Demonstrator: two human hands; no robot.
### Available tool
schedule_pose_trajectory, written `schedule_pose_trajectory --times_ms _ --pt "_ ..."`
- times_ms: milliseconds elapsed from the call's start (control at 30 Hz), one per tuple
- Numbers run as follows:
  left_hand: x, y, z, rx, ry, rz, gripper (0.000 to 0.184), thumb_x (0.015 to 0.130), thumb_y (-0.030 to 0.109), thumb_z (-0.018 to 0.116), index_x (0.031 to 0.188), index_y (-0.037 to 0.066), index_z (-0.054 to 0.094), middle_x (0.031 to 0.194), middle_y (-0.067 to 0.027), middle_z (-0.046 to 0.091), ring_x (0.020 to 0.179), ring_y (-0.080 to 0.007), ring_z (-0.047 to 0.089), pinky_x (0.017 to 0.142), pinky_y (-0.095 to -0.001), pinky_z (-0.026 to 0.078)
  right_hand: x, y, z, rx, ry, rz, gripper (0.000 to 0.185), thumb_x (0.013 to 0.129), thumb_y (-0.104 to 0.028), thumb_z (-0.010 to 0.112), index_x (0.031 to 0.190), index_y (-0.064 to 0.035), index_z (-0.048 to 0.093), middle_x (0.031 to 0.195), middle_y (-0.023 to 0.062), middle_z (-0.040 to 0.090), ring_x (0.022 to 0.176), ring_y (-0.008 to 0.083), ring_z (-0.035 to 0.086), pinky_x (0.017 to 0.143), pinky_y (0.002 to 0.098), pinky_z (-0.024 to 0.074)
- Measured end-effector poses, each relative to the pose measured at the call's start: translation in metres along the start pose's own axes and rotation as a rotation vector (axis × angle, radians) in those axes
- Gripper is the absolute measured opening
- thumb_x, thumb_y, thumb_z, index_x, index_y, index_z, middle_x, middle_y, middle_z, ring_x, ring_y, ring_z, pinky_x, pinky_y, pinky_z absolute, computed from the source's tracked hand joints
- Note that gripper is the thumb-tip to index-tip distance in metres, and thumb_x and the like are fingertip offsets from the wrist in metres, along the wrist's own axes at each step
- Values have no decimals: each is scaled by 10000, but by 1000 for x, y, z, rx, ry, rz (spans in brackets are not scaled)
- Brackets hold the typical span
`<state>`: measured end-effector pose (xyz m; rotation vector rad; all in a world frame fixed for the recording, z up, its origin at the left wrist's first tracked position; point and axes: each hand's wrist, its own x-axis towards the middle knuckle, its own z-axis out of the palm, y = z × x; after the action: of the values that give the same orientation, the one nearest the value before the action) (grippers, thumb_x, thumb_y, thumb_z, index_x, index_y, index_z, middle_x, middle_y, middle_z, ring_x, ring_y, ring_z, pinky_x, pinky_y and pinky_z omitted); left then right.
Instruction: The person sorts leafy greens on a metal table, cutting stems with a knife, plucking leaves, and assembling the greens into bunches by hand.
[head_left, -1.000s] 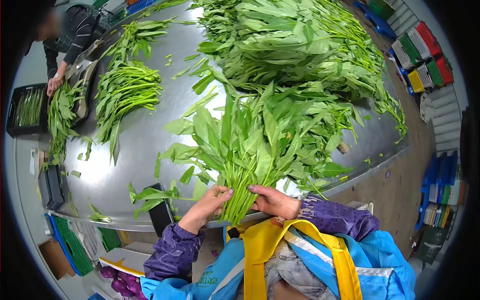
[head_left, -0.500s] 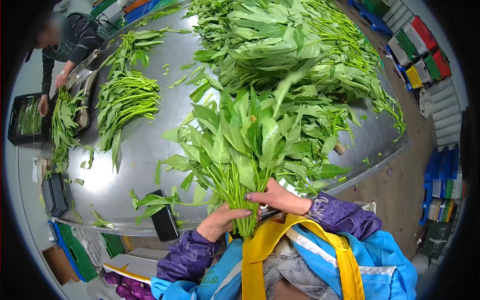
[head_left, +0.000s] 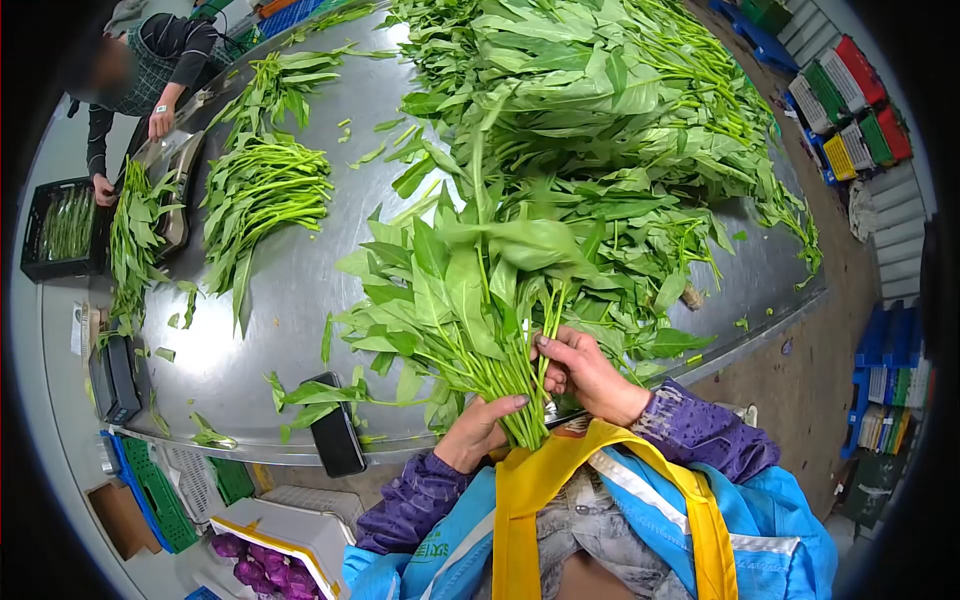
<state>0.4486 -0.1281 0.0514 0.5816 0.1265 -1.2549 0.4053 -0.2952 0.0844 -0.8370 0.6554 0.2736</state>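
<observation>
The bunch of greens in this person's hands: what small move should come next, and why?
Probably ease the right hand inward, bringing the few stems at its thumb and fingers against the rest of the bunch of greens. The left hand has its grip around the lower stems, while those few on the right stand a little apart and more upright.

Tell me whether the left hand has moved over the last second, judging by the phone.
Yes: the left hand has shifted to the person's right, leaving a wider gap between it and the phone.
</observation>
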Motion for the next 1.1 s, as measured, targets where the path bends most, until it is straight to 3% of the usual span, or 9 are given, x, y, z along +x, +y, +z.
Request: schedule_pose_trajectory --times_ms 100,300,433,500,533,633,1000,1067,1100 --pt "-1 -5 -7 6 62 -32 549 760 107 628 1254 72 390 1067 -95 562 963 -225 559 867 -368 458 -1 -3 -1 -251 25 -109 185 902 -218 503 890 -35 529 762 -16 565 495 30 440 444 178 363" --pt "1 -5 -11 6 33 -51 485 760 98 615 1200 57 417 1055 -99 557 967 -234 554 863 -383 463 -6 -12 3 -287 20 -179 187 908 -216 489 905 -36 541 729 -31 549 516 24 442 452 165 366" --pt "-1 -5 -11 4 70 -60 469 758 92 607 1188 49 424 1055 -101 554 969 -238 551 859 -387 465 -5 -11 -4 -444 71 -97 152 866 -174 551 940 -42 543 692 -25 520 520 40 445 453 184 361" --pt "0 -6 -15 -36 46 -43 473 770 75 607 1204 12 429 1096 -116 558 975 -213 559 844 -345 474 -7 -13 0 -997 360 -577 228 795 -118 622 1001 -64 541 653 -5 483 507 72 445 452 220 355" --pt "0 -6 -16 -39 50 -48 473 770 75 607 1204 12 429 1096 -116 558 975 -213 559 844 -345 474 -12 -18 5 -1040 360 -649 276 751 -45 655 1007 -27 554 633 -3 443 535 74 437 466 224 350" --pt "-1 -6 -16 -53 13 -42 465 768 70 607 1195 8 433 1087 -117 560 972 -218 561 842 -351 476 -16 -26 17 -1077 192 -805 187 750 -39 644 932 -34 597 646 12 456 526 92 445 472 232 363" --pt "-7 -5 -20 -12 -19 -98 521 718 103 622 1189 11 420 1092 -109 518 1013 -255 520 901 -386 422 -4 -28 23 -1263 350 -824 153 783 -163 621 828 -18 634 674 87 569 558 204 535 531 291 425" --pt "-8 -4 -17 -8 -21 -109 531 713 114 630 1188 9 418 1086 -108 514 1013 -256 516 905 -386 418 -9 -35 30 -1291 288 -613 176 776 -199 632 778 -23 625 643 82 558 542 206 539 523 299 428" --pt "-8 -3 -16 -4 -23 -115 541 707 125 639 1187 8 417 1080 -108 511 1012 -256 512 910 -386 414 -8 -36 30 -1291 291 -612 176 776 -199 632 778 -23 625 643 82 558 542 206 539 523 299 428"
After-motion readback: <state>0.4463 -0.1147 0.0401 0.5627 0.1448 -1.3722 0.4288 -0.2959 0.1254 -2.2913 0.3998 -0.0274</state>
